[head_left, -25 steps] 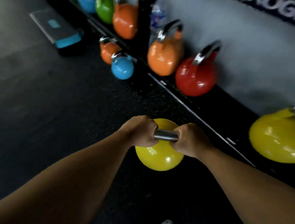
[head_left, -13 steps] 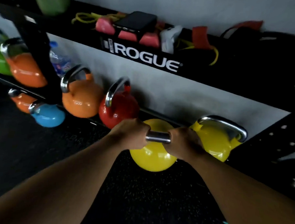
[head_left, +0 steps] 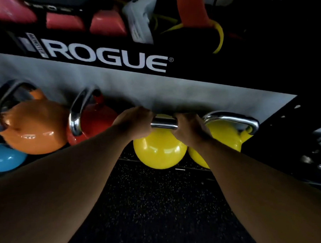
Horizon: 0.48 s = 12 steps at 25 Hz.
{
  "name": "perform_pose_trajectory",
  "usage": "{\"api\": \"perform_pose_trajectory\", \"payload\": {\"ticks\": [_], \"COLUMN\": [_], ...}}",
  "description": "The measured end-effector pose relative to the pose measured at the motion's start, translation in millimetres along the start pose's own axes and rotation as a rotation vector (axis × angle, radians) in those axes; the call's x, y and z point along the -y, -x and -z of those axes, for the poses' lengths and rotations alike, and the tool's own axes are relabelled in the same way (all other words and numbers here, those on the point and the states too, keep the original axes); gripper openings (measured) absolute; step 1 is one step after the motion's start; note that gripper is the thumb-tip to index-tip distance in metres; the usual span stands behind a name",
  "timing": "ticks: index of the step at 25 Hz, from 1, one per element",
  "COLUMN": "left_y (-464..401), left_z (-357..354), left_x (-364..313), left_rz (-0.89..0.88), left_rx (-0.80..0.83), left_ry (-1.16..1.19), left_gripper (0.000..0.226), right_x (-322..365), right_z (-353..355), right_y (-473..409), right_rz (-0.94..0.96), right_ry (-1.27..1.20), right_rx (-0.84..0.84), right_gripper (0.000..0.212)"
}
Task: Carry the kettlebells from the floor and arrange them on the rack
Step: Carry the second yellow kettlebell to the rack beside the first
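Note:
A yellow kettlebell [head_left: 159, 150] with a steel handle hangs from both my hands at the rack's lower shelf [head_left: 190, 169]. My left hand [head_left: 133, 123] and my right hand [head_left: 188, 128] grip the handle side by side. The bell sits between a red kettlebell [head_left: 99, 118] on its left and a second yellow kettlebell [head_left: 227, 135] on its right, close to both. Whether its base rests on the shelf I cannot tell. An orange kettlebell [head_left: 34, 128] stands further left on the same shelf.
A blue kettlebell [head_left: 3, 157] lies low at the far left. The black upper shelf marked ROGUE [head_left: 107, 57] overhangs, loaded with pink pads, bands and a phone. A black rack upright [head_left: 292, 127] stands at the right. Dark rubber floor [head_left: 152, 203] lies below.
I have stepped closer to the rack and carried the yellow kettlebell forward and up, from over the floor into the gap between the red and the other yellow bell.

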<state>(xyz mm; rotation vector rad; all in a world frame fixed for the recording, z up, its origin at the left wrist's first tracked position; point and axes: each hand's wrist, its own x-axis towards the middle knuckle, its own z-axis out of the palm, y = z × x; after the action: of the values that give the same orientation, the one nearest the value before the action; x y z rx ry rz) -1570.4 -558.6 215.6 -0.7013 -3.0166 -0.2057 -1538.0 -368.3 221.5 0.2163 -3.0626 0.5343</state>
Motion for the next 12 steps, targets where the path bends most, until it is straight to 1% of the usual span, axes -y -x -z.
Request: {"api": "perform_pose_trajectory", "payload": {"ticks": [4, 7, 9, 12], "left_y": [-23, -39, -45, -47], "left_z": [-6, -4, -4, -7], "left_x": [8, 8, 5, 2], "left_rz": [0.082, 0.128, 0.135, 0.132], "left_rx": [0.044, 0.066, 0.069, 0.079], "left_ry": [0.127, 0.196, 0.236, 0.285], "left_gripper": [0.03, 0.033, 0.028, 0.021], "right_x": [-4, -6, -12, -16], "right_z": [-7, -11, -12, -14], "right_y": [-23, -36, -39, -36], "right_rz": [-0.069, -0.111, -0.125, -0.134], "right_ry": [-0.042, -0.035, -0.044, -0.053], "right_rx": [-0.036, -0.064, -0.083, -0.089], "right_gripper": [0.021, 0.033, 0.04, 0.044]}}
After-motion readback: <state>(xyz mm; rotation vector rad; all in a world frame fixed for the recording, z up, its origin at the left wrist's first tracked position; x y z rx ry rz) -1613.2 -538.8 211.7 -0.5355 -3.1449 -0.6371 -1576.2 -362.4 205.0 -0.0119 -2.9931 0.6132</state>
